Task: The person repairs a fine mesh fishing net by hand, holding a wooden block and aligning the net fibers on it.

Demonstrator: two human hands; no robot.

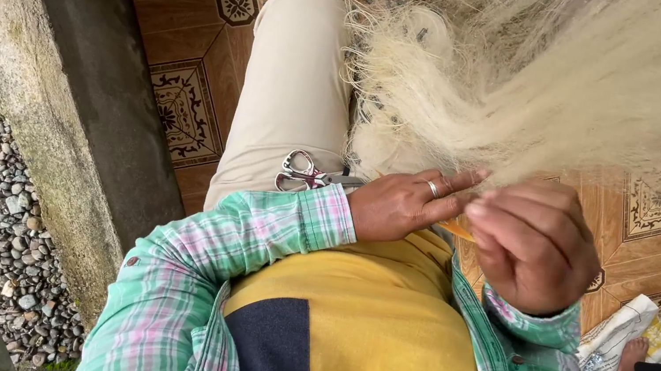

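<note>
While both hands work at lap, we count: one pale fibre bundle, one pair scissors on thigh, one ring. Left hand fingers extended, pressed together under strands. Right hand curled, pinching strand ends at fingertips. Bundle fans up-right from fingers.

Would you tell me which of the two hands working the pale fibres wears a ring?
The left hand, with its fingers stretched toward the fibre bundle, shows a silver ring; the curled right hand shows none.
</note>
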